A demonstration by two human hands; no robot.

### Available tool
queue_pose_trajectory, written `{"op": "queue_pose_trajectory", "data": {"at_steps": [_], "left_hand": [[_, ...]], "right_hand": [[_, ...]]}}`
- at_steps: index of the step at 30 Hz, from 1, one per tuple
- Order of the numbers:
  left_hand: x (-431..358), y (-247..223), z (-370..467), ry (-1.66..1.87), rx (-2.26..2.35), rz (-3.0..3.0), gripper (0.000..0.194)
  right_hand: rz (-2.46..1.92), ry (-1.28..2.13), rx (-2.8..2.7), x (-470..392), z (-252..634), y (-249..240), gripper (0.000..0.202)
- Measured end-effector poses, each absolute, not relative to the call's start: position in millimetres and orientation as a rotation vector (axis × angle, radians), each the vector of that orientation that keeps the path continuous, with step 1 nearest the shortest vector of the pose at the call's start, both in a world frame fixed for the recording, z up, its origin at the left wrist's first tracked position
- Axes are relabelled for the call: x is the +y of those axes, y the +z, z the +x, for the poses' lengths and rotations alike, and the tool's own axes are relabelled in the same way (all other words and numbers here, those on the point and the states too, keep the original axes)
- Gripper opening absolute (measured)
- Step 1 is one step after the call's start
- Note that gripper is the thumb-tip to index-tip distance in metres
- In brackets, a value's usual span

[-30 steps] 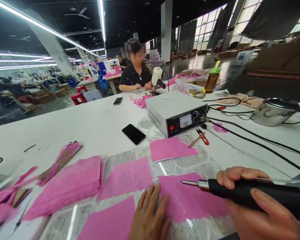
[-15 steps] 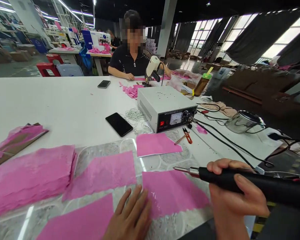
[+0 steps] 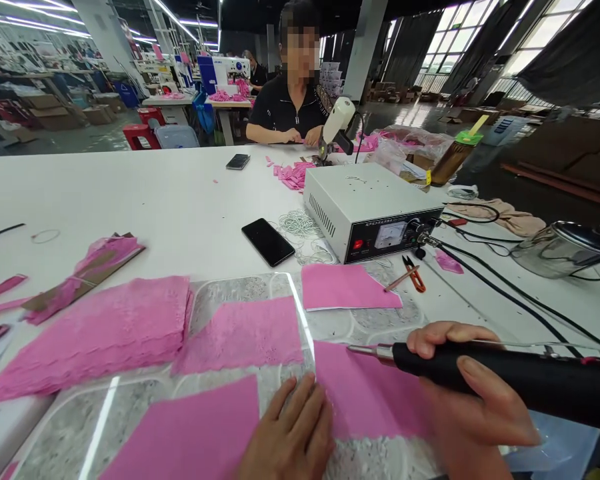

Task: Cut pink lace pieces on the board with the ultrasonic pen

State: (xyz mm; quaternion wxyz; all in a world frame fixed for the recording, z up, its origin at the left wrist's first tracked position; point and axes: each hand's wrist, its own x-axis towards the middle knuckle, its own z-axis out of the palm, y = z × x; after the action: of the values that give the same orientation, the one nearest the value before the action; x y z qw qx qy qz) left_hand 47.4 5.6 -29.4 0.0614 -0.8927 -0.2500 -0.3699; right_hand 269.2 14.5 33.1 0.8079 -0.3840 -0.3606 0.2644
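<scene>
Behind a long white worktop (image 3: 180,183), a large sewing workshop recedes under strip lights, and a co-worker in a dark top (image 3: 280,110) sits at the far side, both hands together, no longer reaching sideways as half a second ago. Nearer, a patterned grey sheet (image 3: 70,420) carries several separate pieces of pink fabric beside a thick pink stack (image 3: 115,327). The wearer's right hand (image 3: 497,403) is wrapped around a black handpiece (image 3: 540,383), its metal tip (image 3: 373,351) pointing left. The change is small: that tip, closer to the right-hand pink piece's (image 3: 360,393) upper left corner than half a second earlier, now lies just inside its top edge; whether it touches cannot be told. The left hand (image 3: 293,430) lies flat, palm down, grasping nothing, fingertips at the piece's left edge, as before. This suggests the tool is being positioned while the fabric is steadied; the piece looks whole. Beyond sit a metered control box (image 3: 375,190), orange-handled snips (image 3: 414,273) and a phone (image 3: 268,241).
</scene>
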Motion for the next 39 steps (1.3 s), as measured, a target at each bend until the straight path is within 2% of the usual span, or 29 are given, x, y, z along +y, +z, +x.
{"op": "queue_pose_trajectory", "data": {"at_steps": [8,22,39], "left_hand": [[6.6,-27.1,50.1,-1.116,-0.774,-2.656,0.028],[6.1,-24.8,52.8,-1.178,-0.813,-2.651,0.029],[-2.2,-8.0,46.7,-1.026,-0.723,-2.825,0.023]], "right_hand": [[-0.827,0.568,-0.769,14.6,267.8,28.6,0.018],[-0.884,0.543,-0.809,15.6,266.3,34.2,0.014],[-0.800,0.778,-0.896,5.3,236.9,34.6,0.010]]}}
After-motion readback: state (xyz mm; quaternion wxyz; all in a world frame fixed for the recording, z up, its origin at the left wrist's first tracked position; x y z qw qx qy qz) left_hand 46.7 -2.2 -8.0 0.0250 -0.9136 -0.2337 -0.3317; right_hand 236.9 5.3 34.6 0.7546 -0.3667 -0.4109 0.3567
